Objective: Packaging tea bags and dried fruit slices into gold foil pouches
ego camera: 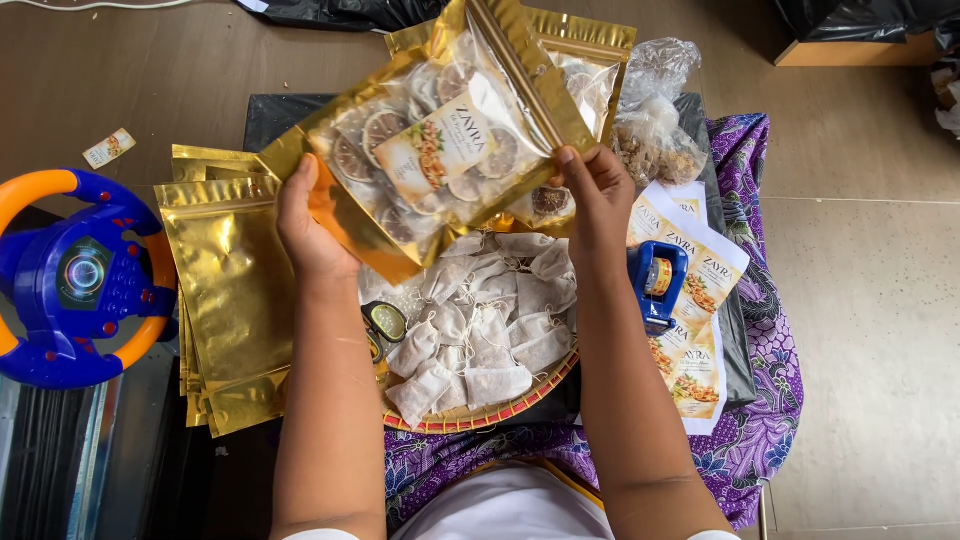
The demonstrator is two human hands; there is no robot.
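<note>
Both hands, left and right, grip a filled gold pouch by its edges, holding it up flat over the tray of tea bags, apparently to inspect it.

The scene is being lit evenly by soft, bright daylight. Strong glare is being thrown back by the gold foil pouch and the stacked gold bags. Only faint shadows are being cast. Focus is being kept sharp throughout, with slight stretching at the edges.
</note>
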